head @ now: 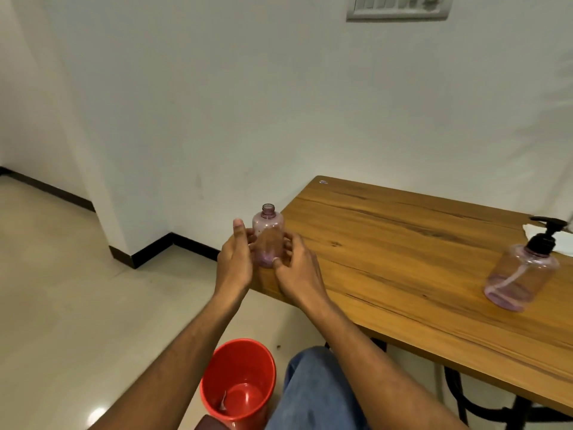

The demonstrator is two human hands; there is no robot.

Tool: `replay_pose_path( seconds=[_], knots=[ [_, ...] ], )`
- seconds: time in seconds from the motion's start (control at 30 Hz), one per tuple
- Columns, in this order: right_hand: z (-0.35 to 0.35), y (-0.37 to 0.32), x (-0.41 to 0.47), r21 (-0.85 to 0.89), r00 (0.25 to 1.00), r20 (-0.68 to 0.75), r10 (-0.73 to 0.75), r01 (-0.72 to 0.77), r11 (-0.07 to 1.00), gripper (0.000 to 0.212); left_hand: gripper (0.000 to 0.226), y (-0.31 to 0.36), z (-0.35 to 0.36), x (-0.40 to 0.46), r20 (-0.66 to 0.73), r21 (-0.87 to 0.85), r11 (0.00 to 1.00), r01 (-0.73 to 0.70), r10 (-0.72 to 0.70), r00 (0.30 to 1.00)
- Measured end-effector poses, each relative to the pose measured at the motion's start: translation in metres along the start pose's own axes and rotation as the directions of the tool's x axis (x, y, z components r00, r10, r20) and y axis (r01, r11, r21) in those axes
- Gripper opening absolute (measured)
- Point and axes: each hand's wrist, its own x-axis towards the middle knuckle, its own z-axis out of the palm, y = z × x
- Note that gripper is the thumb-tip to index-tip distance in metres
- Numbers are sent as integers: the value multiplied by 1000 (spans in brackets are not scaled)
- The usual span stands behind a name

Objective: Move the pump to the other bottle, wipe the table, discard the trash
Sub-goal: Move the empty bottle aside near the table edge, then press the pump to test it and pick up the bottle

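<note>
A small clear pink bottle [268,225] with an open neck and no pump stands upright at the near left corner of the wooden table [403,243]. My left hand [234,259] cups its left side, thumb pointing up. On the other side my right hand [299,268] wraps it, thumb pressed on its base. A wider pink bottle [517,274] carrying a black pump [547,231] stands at the table's right side, with a little pink liquid at its bottom. Behind that bottle lies a white tissue [558,243], cut off by the frame edge.
A red bin [238,383] stands on the tiled floor below my hands, beside my jeans-clad knee [313,389], with a white scrap inside. The table's back edge meets a white wall. Black metal table legs [455,389] show under the near edge.
</note>
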Motion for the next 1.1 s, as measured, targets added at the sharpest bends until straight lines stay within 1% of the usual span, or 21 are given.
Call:
replay_pose_path(
  seconds=[0.03,0.1,0.17,0.23,0.3,0.33,0.4,0.43,0.47,0.5,0.53,0.57,0.6,0.67,0.7,0.73,0.77,0.83,0.93,1.0,1.1],
  knots=[
    [-6,1,-1,-5,1000,-2,6,-6,1000,66,65,0,6,-2,-6,20,1000,-10,10,1000],
    [-22,1,-6,-10,999,-38,10,-10,1000,73,55,-2,16,-12,-100,111,991,-75,86,991],
    [-45,0,-17,2,991,-130,-40,41,999,71,51,-3,23,-29,-198,189,950,-249,285,938],
    [-85,6,-30,-52,930,-327,-168,160,986,58,51,-2,42,-47,-165,196,853,-483,514,841],
    [-131,14,-43,-161,780,-547,-303,257,953,45,44,0,67,-62,-12,163,765,-623,633,774],
    [-153,19,-47,-219,678,-645,-353,278,935,41,39,0,80,-67,95,145,751,-645,638,764],
    [-201,36,-55,-333,464,-792,-397,216,918,39,30,3,115,-75,352,144,748,-648,573,740],
    [-224,45,-60,-356,378,-840,-390,158,921,40,29,5,135,-75,475,193,733,-652,512,716],
    [-243,52,-63,-343,321,-876,-359,108,933,44,32,6,154,-73,580,255,703,-664,438,687],
    [-261,61,-65,-308,291,-904,-314,68,949,50,38,6,171,-68,666,299,671,-679,362,652],
    [-277,70,-66,-271,296,-916,-270,40,962,58,44,5,187,-61,732,327,640,-695,293,614],
    [-291,81,-65,-246,343,-908,-239,25,969,68,49,4,197,-52,779,350,617,-705,227,585],
    [-303,92,-63,-238,434,-873,-223,19,971,79,54,1,204,-42,810,370,615,-697,154,566],
    [-322,108,-57,-191,675,-718,-170,44,981,98,58,-5,204,-23,831,390,672,-629,38,555],
    [-326,113,-52,-168,761,-631,-151,57,984,102,58,-9,203,-18,819,393,707,-588,22,574],
    [-327,117,-50,-169,806,-572,-150,63,984,100,56,-13,201,-15,797,399,728,-558,25,603],
    [-324,120,-48,-190,815,-557,-160,62,980,96,55,-16,201,-14,778,407,730,-549,37,627],
    [-316,125,-46,-256,775,-603,-189,36,966,89,55,-19,203,-17,771,416,699,-581,68,634],
    [-309,130,-45,-435,707,-659,-255,-81,897,100,52,-22,206,-20,773,418,662,-622,101,627],
    [-306,131,-43,-537,705,-644,-298,-139,832,106,50,-21,207,-22,762,416,651,-635,131,634],
    [-302,133,-45,-578,702,-636,-320,-159,800,107,47,-20,209,-24,754,416,628,-657,166,636]
  ],
)
